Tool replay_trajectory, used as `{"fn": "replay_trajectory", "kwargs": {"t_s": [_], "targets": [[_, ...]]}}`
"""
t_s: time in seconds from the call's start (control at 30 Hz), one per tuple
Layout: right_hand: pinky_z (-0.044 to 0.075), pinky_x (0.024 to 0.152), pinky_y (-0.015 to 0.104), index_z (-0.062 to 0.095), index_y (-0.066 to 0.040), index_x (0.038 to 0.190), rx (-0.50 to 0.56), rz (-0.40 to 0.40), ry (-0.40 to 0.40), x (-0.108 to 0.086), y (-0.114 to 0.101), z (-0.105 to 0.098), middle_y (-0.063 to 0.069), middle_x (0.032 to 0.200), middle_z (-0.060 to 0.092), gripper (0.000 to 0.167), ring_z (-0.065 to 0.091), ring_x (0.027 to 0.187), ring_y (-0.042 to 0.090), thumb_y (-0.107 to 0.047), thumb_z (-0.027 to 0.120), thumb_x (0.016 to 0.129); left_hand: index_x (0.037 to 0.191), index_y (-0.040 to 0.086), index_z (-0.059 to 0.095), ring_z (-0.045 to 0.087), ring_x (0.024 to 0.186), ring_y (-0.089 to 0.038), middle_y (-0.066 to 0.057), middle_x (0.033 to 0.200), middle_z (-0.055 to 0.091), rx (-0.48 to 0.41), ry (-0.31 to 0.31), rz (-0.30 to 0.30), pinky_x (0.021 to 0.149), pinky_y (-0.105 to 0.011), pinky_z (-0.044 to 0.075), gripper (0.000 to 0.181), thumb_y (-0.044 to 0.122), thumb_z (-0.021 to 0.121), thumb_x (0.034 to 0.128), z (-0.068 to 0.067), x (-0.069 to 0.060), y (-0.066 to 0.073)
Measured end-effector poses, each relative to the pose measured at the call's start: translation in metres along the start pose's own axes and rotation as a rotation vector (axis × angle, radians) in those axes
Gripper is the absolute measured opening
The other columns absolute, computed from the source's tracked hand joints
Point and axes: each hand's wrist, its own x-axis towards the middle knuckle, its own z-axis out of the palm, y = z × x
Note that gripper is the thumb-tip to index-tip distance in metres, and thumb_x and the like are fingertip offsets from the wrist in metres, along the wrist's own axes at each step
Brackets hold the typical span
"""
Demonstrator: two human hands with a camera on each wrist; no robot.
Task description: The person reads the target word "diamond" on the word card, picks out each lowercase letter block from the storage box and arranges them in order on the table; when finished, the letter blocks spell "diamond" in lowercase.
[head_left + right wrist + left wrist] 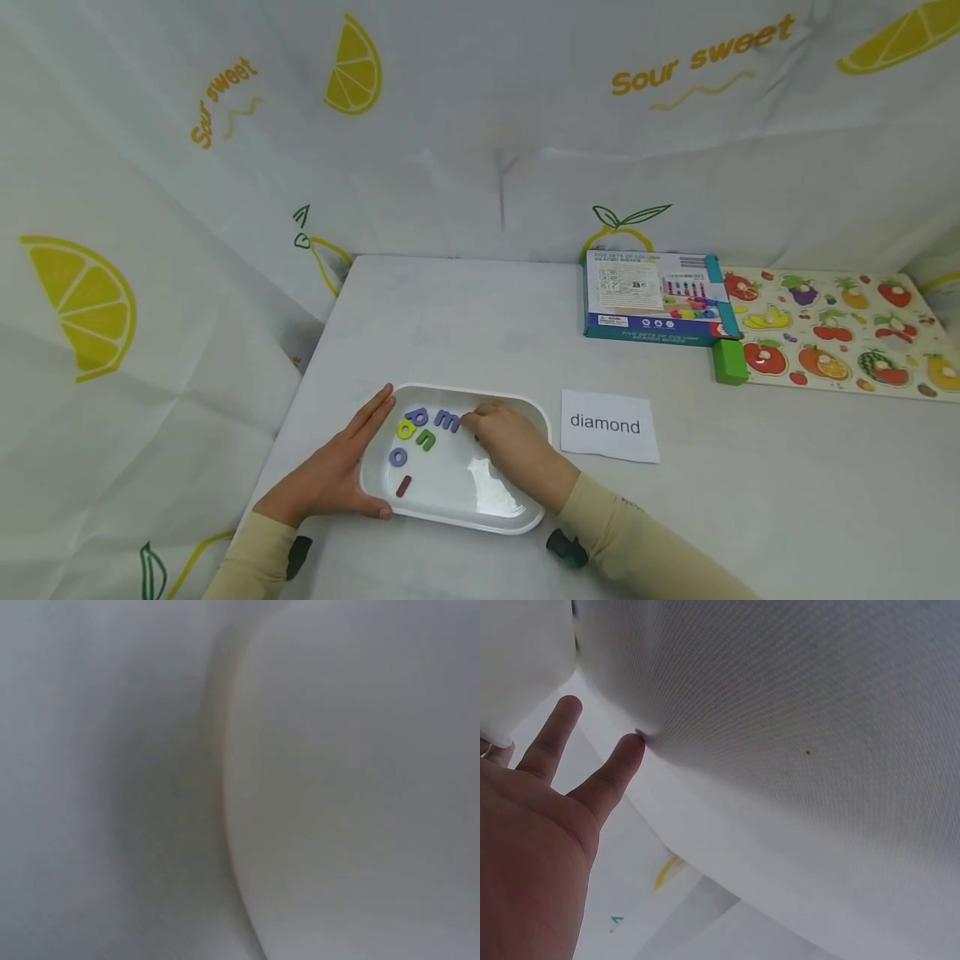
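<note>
A white tray (pixel 450 521) holds several small letters: a purple m (pixel 447 421), another purple letter (pixel 417 417), a yellow letter (pixel 406 429), a green n (pixel 425 439), a blue o (pixel 398 457) and a dark red bar (pixel 403 486). My left hand (pixel 337 471) spans the tray's left end, fingers straight, thumb at the near edge; the left wrist view shows that hand (pixel 536 825) with its fingers spread. My right hand (pixel 517 446) reaches over the tray's right part, fingertips beside the m; whether they pinch anything is hidden. The right wrist view shows only blurred pale surfaces.
A card reading "diamond" (pixel 609 425) lies right of the tray. Farther back are a boxed bead set (pixel 656 296), a green block (pixel 730 362) and a fruit puzzle board (pixel 832 333). A dark object (pixel 567 548) sits beside the right sleeve.
</note>
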Motion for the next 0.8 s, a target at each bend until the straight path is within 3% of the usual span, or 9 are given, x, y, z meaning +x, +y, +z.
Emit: {"fn": "replay_trajectory", "kwargs": {"t_s": [0.33, 0.57, 0.8], "targets": [[0.053, 0.076, 0.024, 0.075, -0.01, 0.117, -0.039, 0.008, -0.046, -0.001, -0.001, -0.002, 0.005, 0.101, 0.063, 0.033, 0.059, 0.089, 0.016, 0.0, 0.079, 0.085, 0.165, 0.016, 0.013, 0.033, 0.146, -0.03, 0.008, 0.17, 0.0, 0.006, 0.001, 0.007, 0.1, -0.049, 0.048, 0.147, 0.062, 0.095, 0.0519, 0.001, 0.0, -0.001], [0.051, 0.077, 0.026, 0.073, -0.013, 0.101, 0.049, 0.007, -0.114, -0.003, -0.001, -0.007, 0.001, 0.094, 0.056, 0.025, 0.053, 0.085, 0.014, -0.002, 0.083, 0.081, 0.164, 0.015, 0.014, 0.034, 0.146, -0.03, 0.007, 0.17, 0.001, 0.01, 0.003, 0.007, 0.099, -0.05, 0.049, 0.146, 0.063, 0.094, 0.052, 0.001, 0.0, -0.001], [0.049, 0.075, 0.027, 0.078, -0.012, 0.101, 0.206, -0.002, -0.115, -0.007, -0.003, -0.027, -0.003, 0.094, 0.073, 0.019, 0.057, 0.084, 0.013, -0.003, 0.08, 0.085, 0.164, 0.013, 0.015, 0.036, 0.144, -0.032, 0.005, 0.17, 0.001, 0.029, 0.011, 0.03, 0.099, -0.051, 0.049, 0.146, 0.063, 0.094, 0.0518, 0.001, 0.0, -0.002]]}}
